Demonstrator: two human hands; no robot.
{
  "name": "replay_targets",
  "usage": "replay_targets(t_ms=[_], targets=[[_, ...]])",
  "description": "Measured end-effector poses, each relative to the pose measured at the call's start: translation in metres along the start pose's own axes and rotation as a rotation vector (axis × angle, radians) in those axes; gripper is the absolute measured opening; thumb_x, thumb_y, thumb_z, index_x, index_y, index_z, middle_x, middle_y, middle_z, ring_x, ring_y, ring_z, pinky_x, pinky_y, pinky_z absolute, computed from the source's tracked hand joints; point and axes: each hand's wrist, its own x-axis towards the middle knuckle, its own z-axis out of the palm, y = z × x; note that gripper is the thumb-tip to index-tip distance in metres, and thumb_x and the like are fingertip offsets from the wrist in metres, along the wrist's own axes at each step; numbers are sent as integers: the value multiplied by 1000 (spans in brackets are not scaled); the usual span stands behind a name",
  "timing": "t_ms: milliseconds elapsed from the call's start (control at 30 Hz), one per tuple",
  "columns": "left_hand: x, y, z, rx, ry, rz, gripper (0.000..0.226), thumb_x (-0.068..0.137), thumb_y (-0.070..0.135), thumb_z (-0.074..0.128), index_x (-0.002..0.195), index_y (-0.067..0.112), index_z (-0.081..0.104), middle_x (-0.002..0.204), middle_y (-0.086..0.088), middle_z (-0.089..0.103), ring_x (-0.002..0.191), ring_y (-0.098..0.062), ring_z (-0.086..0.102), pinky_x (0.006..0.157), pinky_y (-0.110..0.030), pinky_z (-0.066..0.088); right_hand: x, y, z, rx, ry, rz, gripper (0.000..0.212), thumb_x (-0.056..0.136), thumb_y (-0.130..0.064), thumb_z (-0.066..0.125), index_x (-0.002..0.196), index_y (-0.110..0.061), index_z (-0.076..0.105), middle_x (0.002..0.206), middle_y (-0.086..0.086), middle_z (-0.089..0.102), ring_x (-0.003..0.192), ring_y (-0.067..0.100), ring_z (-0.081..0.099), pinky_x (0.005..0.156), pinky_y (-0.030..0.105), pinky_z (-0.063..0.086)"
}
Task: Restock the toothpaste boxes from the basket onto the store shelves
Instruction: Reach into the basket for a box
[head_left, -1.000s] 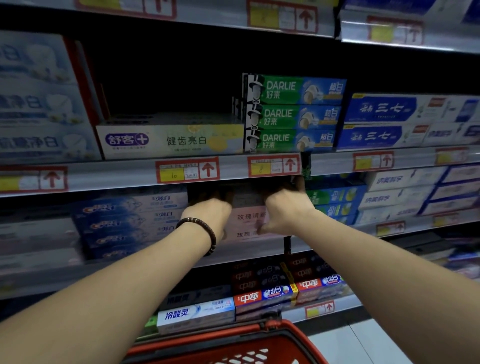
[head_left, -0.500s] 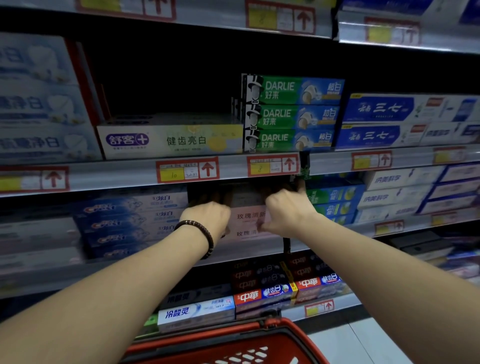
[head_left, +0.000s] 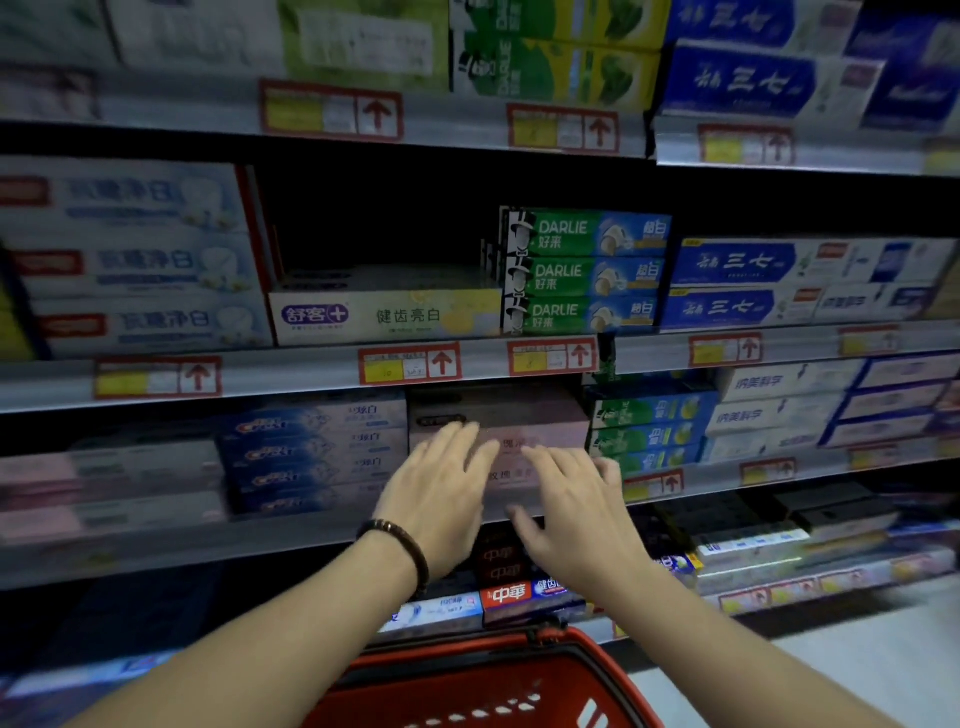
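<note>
Head view: the left hand (head_left: 441, 499) and the right hand (head_left: 576, 514) are both spread wide with straight fingers, holding nothing. They sit side by side just in front of the pink toothpaste boxes (head_left: 545, 421), which are stacked on the middle shelf (head_left: 291, 535); motion blur hides whether the fingertips touch them. A dark bracelet (head_left: 400, 545) circles the left wrist. Blue boxes (head_left: 311, 452) stand just left of the pink stack and green boxes (head_left: 644, 431) just right. The red basket (head_left: 587, 654) is near, below the arms. Pale floor (head_left: 831, 654) shows at lower right.
</note>
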Motion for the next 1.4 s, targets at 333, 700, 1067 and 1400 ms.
replay_targets(t_ms=[333,700,1067,1400], targets=[[-148,-17,-39,-161,-216,-243,49,100,48,50,146,35,40,140,11,47,129,-17,45,108,-33,43,-68,-65,-22,281,-212,205,52,102,-52,57,148,-29,49,135,-8,62,126,17,59,96,35,52],[-252,-72,-54,-299,-297,-494,44,97,52,59,136,34,52,130,8,58,125,-16,57,103,-32,49,-109,-108,-31,273,-352,174,54,101,-53,56,148,-25,51,135,-4,64,126,19,60,95,34,52],[-324,-126,-76,-344,-546,-662,45,95,53,65,133,27,62,129,1,66,110,-18,64,94,-30,54,-129,-178,-55,237,-417,124,58,100,-51,60,147,-19,53,135,4,64,126,28,61,98,41,53],[-386,-152,-86,-389,-488,-847,37,93,50,68,125,31,67,112,7,70,100,-14,65,94,-35,57,-130,-249,-20,275,-520,24,53,94,-52,63,136,-20,61,129,6,69,121,29,65,97,42,54]])
